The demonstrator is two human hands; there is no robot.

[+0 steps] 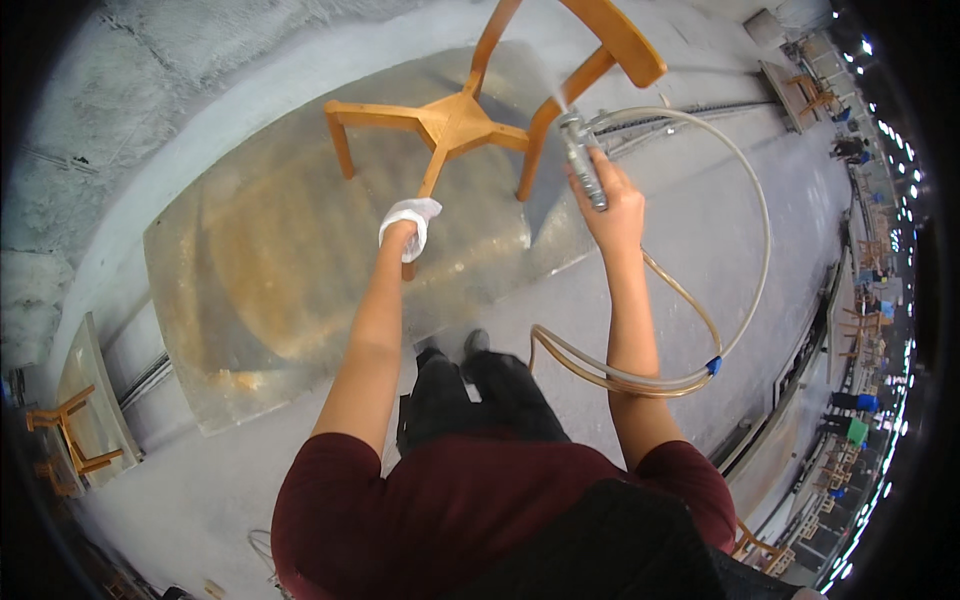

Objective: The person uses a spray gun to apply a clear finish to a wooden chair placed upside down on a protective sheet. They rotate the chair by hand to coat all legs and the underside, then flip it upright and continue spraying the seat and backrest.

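A seatless, honey-coloured wooden chair frame [460, 122] stands on a stained grey board. Its cross-shaped rails meet in the middle, and its curved backrest [625, 45] is at the far right. My left hand [408, 228], in a white glove or cloth, is closed round the end of the chair's nearest rail, above a leg. In my right hand [618, 205] is a metal spray gun [582, 162], gripped by its handle and tilted toward the backrest post. Pale mist shows at its tip. A clear hose [765, 215] loops from the gun past my right forearm.
The wide board [300, 290] fills the area before me, with a curved pale wall [110, 230] behind it. A blue clip [714, 365] joins the hoses. More wooden chairs [75, 430] stand on boards at left and along the right, where several people work far off.
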